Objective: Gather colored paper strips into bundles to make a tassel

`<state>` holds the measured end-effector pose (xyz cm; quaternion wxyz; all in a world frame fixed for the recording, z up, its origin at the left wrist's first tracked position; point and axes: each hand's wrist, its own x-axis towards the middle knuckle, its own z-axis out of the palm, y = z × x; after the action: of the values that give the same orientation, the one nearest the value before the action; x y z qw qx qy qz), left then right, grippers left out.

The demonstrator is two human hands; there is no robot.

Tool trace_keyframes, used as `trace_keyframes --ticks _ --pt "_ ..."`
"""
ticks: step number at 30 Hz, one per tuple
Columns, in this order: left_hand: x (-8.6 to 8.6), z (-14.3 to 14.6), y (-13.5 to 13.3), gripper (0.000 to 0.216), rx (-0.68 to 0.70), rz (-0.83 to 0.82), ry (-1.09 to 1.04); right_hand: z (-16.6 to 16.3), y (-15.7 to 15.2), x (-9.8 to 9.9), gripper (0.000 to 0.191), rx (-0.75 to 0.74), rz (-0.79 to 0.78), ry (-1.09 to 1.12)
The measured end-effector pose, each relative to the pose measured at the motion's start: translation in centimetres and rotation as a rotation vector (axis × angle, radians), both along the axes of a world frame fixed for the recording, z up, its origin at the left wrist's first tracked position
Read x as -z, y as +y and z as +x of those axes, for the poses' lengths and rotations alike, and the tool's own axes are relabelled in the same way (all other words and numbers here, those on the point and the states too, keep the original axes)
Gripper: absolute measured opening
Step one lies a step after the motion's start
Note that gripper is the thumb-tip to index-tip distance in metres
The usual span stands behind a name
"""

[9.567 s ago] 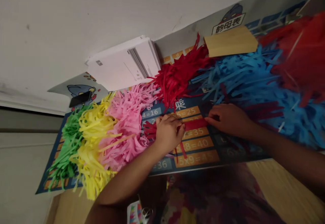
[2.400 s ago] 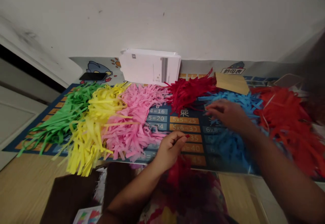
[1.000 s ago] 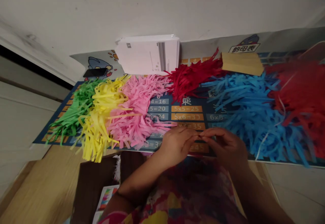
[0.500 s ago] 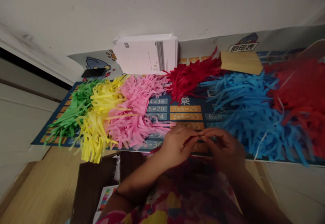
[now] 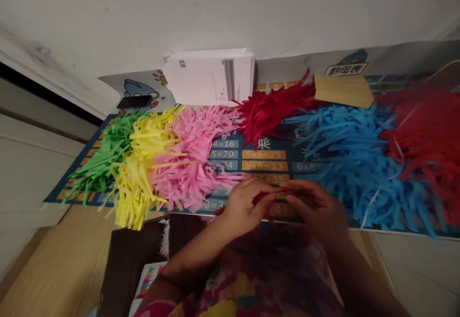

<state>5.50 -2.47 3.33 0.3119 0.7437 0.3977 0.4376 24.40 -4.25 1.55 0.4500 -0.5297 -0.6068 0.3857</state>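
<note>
Near the front edge of the table, my left hand [image 5: 247, 205] pinches a thin red strip of tissue paper [image 5: 271, 215] between thumb and fingers. My right hand [image 5: 319, 208] is also closed in a pinch, fingertips almost meeting the left ones at the strip. Most of the strip is hidden by my fingers and is dim. Just left of my left hand lies a pink fringed paper bunch [image 5: 196, 164]. To the right of my right hand spreads a blue fringed paper bunch [image 5: 362, 164]. Behind both hands lies a dark red fringed bunch [image 5: 268, 113].
Yellow [image 5: 143, 164] and green [image 5: 111, 152] fringed bunches lie at the left, another red bunch [image 5: 427, 140] at the far right. Along the wall are a black phone [image 5: 134, 101], a white box [image 5: 212, 77] and a tan paper piece [image 5: 343, 91]. A white string [image 5: 397, 147] crosses the blue bunch.
My fingertips have parted a little, and more of the red strip shows between and below them. The bunches on the table have not moved.
</note>
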Motion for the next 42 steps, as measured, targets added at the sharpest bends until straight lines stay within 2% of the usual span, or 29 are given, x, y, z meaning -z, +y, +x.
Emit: trace_keyframes --ticks 6,9,11,17,20,26,29,31,33,34,36,37,38,39,42 --pt "-0.1 0.2 0.3 0.016 0.044 0.059 -0.024 0.0 0.2 -1.0 0.014 0.036 0.049 -0.156" --pt "-0.1 0.4 0.5 0.005 0.022 0.090 -0.020 -0.2 0.1 -1.0 0.017 0.080 0.039 -0.180" --pt "0.1 0.5 0.7 0.006 -0.011 0.098 -0.015 -0.3 -0.1 -1.0 0.018 0.129 0.020 -0.188" --pt "0.8 0.7 0.7 0.009 -0.067 0.341 -0.016 -0.7 -0.5 -1.3 0.021 0.147 0.052 -0.193" --pt "0.9 0.6 0.7 0.014 -0.073 0.397 0.013 -0.8 -0.5 -1.5 0.018 0.160 0.063 -0.189" --pt "0.5 0.6 1.0 0.012 -0.063 0.372 0.062 -1.0 0.0 -1.3 0.016 0.141 0.104 -0.184" --pt "0.2 1.1 1.1 0.005 -0.060 0.246 0.095 -1.6 -0.1 -1.4 0.014 0.107 0.204 -0.168" --pt "0.1 1.3 1.1 0.003 -0.041 0.158 0.136 -1.0 0.4 -1.8 0.015 0.030 0.306 -0.177" --pt "0.0 1.0 1.3 0.004 -0.017 0.111 0.144 1.2 2.0 -2.6 0.012 -0.003 0.386 -0.251" --pt "0.0 0.8 1.5 0.004 -0.011 0.102 0.126 3.2 3.3 -3.2 0.011 0.034 0.406 -0.314" --pt "0.0 0.4 1.9 0.005 -0.002 0.096 0.066 8.4 6.8 -4.7 0.013 0.285 0.397 -0.462" --pt "-0.1 0.3 2.0 0.006 0.004 0.098 0.039 11.3 8.9 -5.4 0.017 0.471 0.358 -0.537" --pt "-0.1 0.3 2.1 0.008 0.015 0.102 0.020 14.1 11.1 -6.1 0.019 0.680 0.256 -0.625" --pt "-0.1 0.4 2.1 0.010 0.027 0.105 0.008 16.6 13.2 -6.5 0.021 0.819 0.105 -0.710" --pt "-0.2 1.0 2.0 0.015 0.040 0.090 -0.013 21.5 18.3 -6.9 0.029 0.880 -0.030 -0.742"
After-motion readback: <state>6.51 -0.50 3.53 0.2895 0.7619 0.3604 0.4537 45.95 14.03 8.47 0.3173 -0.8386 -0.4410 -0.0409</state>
